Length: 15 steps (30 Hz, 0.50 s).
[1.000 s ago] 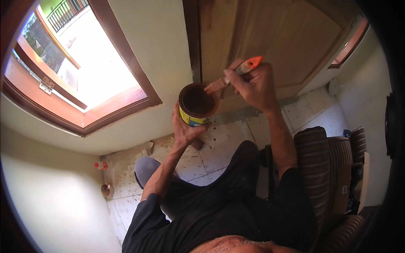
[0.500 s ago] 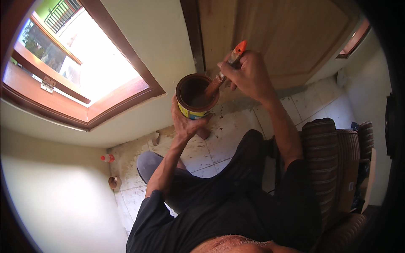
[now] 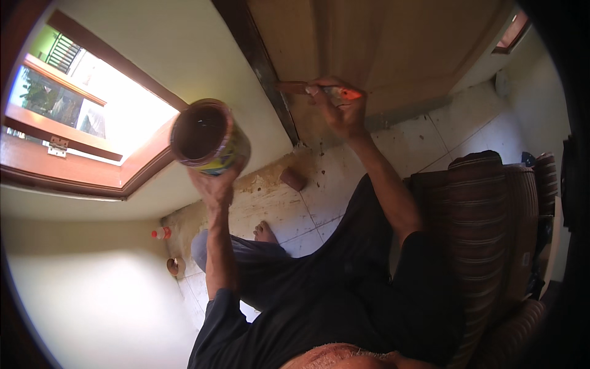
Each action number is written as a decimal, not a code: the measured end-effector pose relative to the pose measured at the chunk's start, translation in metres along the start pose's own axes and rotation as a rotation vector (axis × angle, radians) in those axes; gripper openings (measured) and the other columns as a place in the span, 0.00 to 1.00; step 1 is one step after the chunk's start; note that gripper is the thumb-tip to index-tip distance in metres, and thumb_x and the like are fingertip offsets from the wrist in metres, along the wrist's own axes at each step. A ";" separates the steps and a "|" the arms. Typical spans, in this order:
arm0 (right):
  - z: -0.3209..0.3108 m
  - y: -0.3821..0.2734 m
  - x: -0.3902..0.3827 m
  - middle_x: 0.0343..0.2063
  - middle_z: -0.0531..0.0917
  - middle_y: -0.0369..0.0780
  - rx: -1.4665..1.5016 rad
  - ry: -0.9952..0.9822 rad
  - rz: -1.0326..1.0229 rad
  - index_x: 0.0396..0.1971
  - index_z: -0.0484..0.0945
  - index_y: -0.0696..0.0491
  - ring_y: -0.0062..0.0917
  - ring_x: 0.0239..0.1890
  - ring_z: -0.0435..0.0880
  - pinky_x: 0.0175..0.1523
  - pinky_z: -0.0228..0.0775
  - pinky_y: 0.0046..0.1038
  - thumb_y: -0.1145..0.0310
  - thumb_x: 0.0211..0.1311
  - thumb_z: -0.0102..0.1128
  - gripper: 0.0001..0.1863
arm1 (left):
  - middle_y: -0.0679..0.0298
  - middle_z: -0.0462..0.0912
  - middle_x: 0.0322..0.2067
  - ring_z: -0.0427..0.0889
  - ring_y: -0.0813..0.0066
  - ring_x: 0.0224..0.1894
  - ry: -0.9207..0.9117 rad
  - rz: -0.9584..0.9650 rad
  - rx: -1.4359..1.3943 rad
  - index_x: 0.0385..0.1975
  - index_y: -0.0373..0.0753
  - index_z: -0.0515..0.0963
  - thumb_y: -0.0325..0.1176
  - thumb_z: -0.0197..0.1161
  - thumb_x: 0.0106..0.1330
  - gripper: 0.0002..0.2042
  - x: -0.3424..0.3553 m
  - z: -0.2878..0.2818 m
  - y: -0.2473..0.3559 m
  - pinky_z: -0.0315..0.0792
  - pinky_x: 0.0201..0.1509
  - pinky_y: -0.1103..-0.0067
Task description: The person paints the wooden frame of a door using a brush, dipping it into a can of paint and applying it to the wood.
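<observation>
Risk: my tin (image 3: 210, 138) is tipped with its mouth facing me, so the dark stain could slop over the rim onto my legs or the tiled floor (image 3: 319, 190).
Drips: a loaded brush (image 3: 313, 90) may run down the door (image 3: 381, 49).
Left hand (image 3: 216, 183): raised left of the door frame (image 3: 261, 67), fingers wrapped under the tin.
Right hand (image 3: 339, 109): stretched far, fingers pinching the brush handle, bristles touching the door edge.
</observation>
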State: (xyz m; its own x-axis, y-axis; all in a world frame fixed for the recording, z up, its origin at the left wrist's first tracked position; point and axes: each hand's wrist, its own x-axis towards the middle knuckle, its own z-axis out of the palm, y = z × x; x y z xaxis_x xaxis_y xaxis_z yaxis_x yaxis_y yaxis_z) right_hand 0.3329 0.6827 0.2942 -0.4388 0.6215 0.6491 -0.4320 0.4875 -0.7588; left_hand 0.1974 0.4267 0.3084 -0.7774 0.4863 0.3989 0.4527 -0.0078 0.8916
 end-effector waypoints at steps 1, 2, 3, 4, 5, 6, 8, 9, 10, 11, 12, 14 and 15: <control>0.001 0.012 -0.010 0.29 0.85 0.36 0.001 0.004 0.000 0.36 0.83 0.59 0.16 0.32 0.83 0.33 0.76 0.19 0.75 0.62 0.63 0.05 | 0.58 0.79 0.42 0.79 0.68 0.43 0.036 -0.011 0.035 0.50 0.31 0.71 0.28 0.75 0.40 0.33 0.000 -0.005 0.000 0.74 0.50 0.73; 0.004 0.018 -0.017 0.29 0.86 0.36 -0.014 0.007 -0.004 0.36 0.83 0.59 0.16 0.32 0.83 0.34 0.76 0.19 0.75 0.62 0.63 0.05 | 0.57 0.78 0.42 0.78 0.67 0.43 0.082 -0.017 0.069 0.51 0.31 0.71 0.28 0.75 0.40 0.33 0.001 -0.008 0.003 0.73 0.50 0.73; 0.008 0.021 -0.024 0.29 0.86 0.36 -0.028 0.010 -0.008 0.36 0.83 0.59 0.16 0.32 0.83 0.34 0.75 0.19 0.75 0.62 0.63 0.05 | 0.56 0.78 0.43 0.78 0.67 0.43 0.112 -0.024 0.049 0.51 0.31 0.71 0.28 0.75 0.40 0.33 0.000 -0.010 0.007 0.73 0.51 0.72; 0.012 0.025 -0.032 0.29 0.86 0.37 -0.040 0.011 -0.012 0.36 0.83 0.58 0.16 0.33 0.83 0.35 0.75 0.19 0.75 0.62 0.63 0.05 | 0.56 0.78 0.43 0.79 0.66 0.44 0.143 -0.030 0.031 0.51 0.30 0.71 0.29 0.76 0.40 0.33 -0.002 -0.013 0.013 0.73 0.52 0.71; 0.011 0.030 -0.034 0.29 0.86 0.37 -0.074 -0.003 -0.034 0.37 0.83 0.58 0.16 0.32 0.83 0.35 0.75 0.19 0.75 0.62 0.63 0.05 | 0.55 0.78 0.44 0.79 0.65 0.44 0.172 -0.031 -0.004 0.51 0.30 0.71 0.29 0.76 0.39 0.34 0.000 -0.012 0.015 0.73 0.53 0.71; 0.011 0.035 -0.037 0.29 0.86 0.37 -0.107 -0.018 -0.057 0.37 0.83 0.58 0.15 0.32 0.83 0.35 0.75 0.19 0.76 0.62 0.62 0.05 | 0.54 0.76 0.46 0.77 0.65 0.47 0.212 -0.036 0.014 0.53 0.30 0.69 0.30 0.77 0.39 0.37 0.001 -0.012 0.012 0.72 0.54 0.70; 0.017 0.047 -0.039 0.29 0.86 0.37 -0.120 -0.046 -0.088 0.39 0.82 0.57 0.15 0.32 0.83 0.35 0.74 0.19 0.76 0.63 0.62 0.06 | 0.54 0.75 0.48 0.76 0.64 0.48 0.250 -0.026 0.061 0.55 0.31 0.68 0.30 0.77 0.39 0.39 0.000 -0.013 0.011 0.72 0.55 0.70; 0.022 0.054 -0.038 0.29 0.86 0.37 -0.101 -0.059 -0.097 0.39 0.82 0.57 0.15 0.32 0.83 0.35 0.75 0.19 0.76 0.63 0.61 0.06 | 0.54 0.74 0.49 0.76 0.64 0.49 0.271 -0.017 0.090 0.56 0.31 0.67 0.31 0.78 0.38 0.40 -0.001 -0.016 0.013 0.71 0.55 0.70; 0.026 0.060 -0.035 0.29 0.86 0.37 -0.083 -0.072 -0.106 0.40 0.82 0.56 0.15 0.31 0.83 0.35 0.75 0.19 0.76 0.63 0.61 0.07 | 0.54 0.74 0.49 0.75 0.64 0.50 0.276 -0.015 0.100 0.57 0.31 0.66 0.31 0.78 0.38 0.40 -0.001 -0.018 0.012 0.71 0.56 0.70; 0.030 0.062 -0.029 0.29 0.86 0.38 -0.109 -0.063 -0.156 0.38 0.81 0.55 0.19 0.30 0.84 0.34 0.75 0.21 0.75 0.61 0.63 0.06 | 0.54 0.73 0.50 0.75 0.64 0.50 0.277 -0.020 0.110 0.57 0.31 0.66 0.31 0.78 0.38 0.41 -0.001 -0.020 0.008 0.71 0.56 0.70; 0.034 0.060 -0.019 0.29 0.86 0.40 -0.133 -0.051 -0.205 0.37 0.80 0.54 0.24 0.29 0.85 0.32 0.76 0.23 0.74 0.60 0.65 0.06 | 0.53 0.73 0.50 0.75 0.64 0.51 0.275 -0.023 0.122 0.57 0.32 0.65 0.31 0.78 0.38 0.42 -0.001 -0.022 0.007 0.70 0.57 0.70; 0.039 0.053 0.003 0.28 0.85 0.41 -0.168 -0.040 -0.297 0.36 0.79 0.53 0.29 0.27 0.86 0.30 0.77 0.26 0.73 0.58 0.67 0.07 | 0.53 0.73 0.50 0.75 0.64 0.51 0.279 -0.035 0.111 0.58 0.32 0.65 0.31 0.78 0.38 0.42 -0.002 -0.022 0.006 0.70 0.58 0.70; 0.040 0.047 0.014 0.28 0.85 0.41 -0.177 -0.040 -0.339 0.37 0.79 0.53 0.29 0.27 0.86 0.29 0.77 0.27 0.73 0.58 0.67 0.08 | 0.53 0.73 0.50 0.75 0.63 0.51 0.279 -0.042 0.108 0.58 0.32 0.65 0.31 0.78 0.38 0.42 -0.003 -0.022 0.007 0.70 0.58 0.69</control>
State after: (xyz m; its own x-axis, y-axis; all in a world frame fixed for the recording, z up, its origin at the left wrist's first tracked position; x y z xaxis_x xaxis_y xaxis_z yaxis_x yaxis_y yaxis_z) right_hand 0.2748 0.6896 0.2695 -0.3259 0.3843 0.8637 -0.4164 0.7619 -0.4961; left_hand 0.1933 0.4058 0.3179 -0.8795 0.2255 0.4190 0.4500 0.1078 0.8865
